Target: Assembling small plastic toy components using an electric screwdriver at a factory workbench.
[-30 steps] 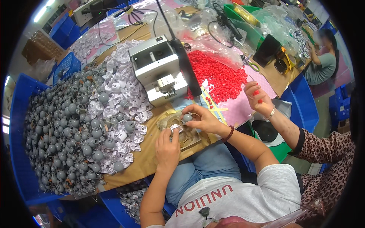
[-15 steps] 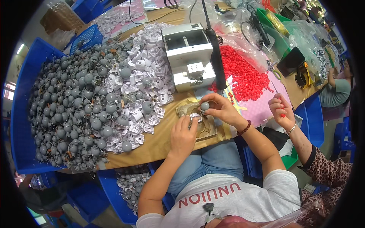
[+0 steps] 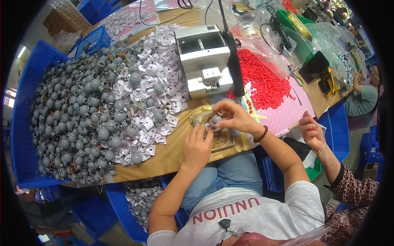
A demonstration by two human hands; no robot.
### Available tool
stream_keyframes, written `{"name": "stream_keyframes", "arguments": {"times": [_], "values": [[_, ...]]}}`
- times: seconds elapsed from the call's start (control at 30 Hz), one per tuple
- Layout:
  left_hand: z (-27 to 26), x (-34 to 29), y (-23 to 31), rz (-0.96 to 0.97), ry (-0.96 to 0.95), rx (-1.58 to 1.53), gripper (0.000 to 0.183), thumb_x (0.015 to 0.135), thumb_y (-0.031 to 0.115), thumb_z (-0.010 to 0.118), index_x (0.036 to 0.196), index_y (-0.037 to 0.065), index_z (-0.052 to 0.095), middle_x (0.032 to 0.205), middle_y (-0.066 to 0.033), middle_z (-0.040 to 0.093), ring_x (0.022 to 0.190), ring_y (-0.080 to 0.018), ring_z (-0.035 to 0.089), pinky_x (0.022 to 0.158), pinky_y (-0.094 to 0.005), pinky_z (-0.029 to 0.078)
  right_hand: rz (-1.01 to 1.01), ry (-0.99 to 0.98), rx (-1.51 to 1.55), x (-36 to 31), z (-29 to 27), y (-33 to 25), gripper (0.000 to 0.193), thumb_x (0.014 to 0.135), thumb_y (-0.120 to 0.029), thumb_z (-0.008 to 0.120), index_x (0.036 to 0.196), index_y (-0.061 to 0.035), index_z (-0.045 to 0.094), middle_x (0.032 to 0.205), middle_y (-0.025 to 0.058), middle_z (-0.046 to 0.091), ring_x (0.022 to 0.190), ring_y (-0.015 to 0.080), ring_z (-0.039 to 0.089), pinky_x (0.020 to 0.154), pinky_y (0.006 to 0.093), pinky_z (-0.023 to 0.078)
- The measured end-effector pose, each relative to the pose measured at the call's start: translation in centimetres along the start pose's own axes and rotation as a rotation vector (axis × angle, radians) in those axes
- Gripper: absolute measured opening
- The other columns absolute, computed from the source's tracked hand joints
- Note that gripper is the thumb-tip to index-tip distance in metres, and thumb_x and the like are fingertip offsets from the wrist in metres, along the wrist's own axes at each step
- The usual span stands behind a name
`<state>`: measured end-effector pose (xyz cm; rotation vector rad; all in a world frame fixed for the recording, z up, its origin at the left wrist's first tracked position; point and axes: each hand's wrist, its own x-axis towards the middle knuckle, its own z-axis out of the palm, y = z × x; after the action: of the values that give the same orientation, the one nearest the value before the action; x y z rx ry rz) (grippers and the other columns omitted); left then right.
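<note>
My left hand (image 3: 198, 144) pinches a small white plastic part (image 3: 209, 125) near the table's front edge. In the fingers of my right hand (image 3: 237, 118) is a round grey ball-shaped part (image 3: 216, 119), brought up against the white part. Fingers partly cover the spot where the two parts meet. Beneath both hands lies a worn, dirty-looking fixture block (image 3: 225, 144) with rounded hollows. Beyond it stands a white-and-grey benchtop machine (image 3: 206, 65).
Left of my hands, a large blue tray (image 3: 24, 119) spills over with grey ball parts (image 3: 80, 123) beside piled white parts (image 3: 154, 69). Small red pieces (image 3: 262, 82) lie heaped on a pink mat (image 3: 293, 102). At right, a co-worker's hand (image 3: 312, 133) holds red bits.
My right hand has brought the grey ball part down and left, against the white part. My left hand has barely moved. The co-worker's hand has shifted right and down.
</note>
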<state>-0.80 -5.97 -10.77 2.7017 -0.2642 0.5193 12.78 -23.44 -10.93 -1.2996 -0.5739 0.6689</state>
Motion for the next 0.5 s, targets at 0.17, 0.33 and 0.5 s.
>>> {"name": "stream_keyframes", "arguments": {"times": [0.17,0.33,0.5], "values": [[-0.1,-0.1,-0.4,0.013,0.004,-0.012,0.039,0.078,0.004,0.071,0.116,0.007,0.070,0.118,-0.0152,0.062,0.116,-0.0337,0.061,0.095,-0.0454,0.050,0.047,-0.120,-0.503,1.3,0.1,-2.9,0.036,0.084,-0.008,0.082,0.117,-0.0025,0.068,0.104,0.0056,0.067,0.098,0.0168,0.067,0.086,0.0317,0.055],[-0.1,-0.1,-0.4,0.025,0.012,-0.031,0.038,0.078,0.003,0.070,0.115,0.006,0.070,0.119,-0.0158,0.063,0.116,-0.0343,0.061,0.096,-0.0456,0.050,-0.114,-0.145,-0.841,2.1,0.5,-3.5,0.038,0.080,-0.020,0.081,0.112,-0.0013,0.071,0.099,0.0168,0.069,0.087,0.0302,0.067,0.079,0.0392,0.053],[-0.2,0.0,-0.6,0.028,0.013,-0.030,0.036,0.077,0.003,0.070,0.114,0.006,0.070,0.119,-0.0166,0.063,0.115,-0.0349,0.062,0.095,-0.0460,0.050,-0.037,-0.265,-0.848,2.9,0.7,-4.3,0.037,0.081,-0.016,0.081,0.114,-0.0062,0.072,0.095,0.0119,0.068,0.089,0.0268,0.065,0.079,0.0387,0.052]]}}
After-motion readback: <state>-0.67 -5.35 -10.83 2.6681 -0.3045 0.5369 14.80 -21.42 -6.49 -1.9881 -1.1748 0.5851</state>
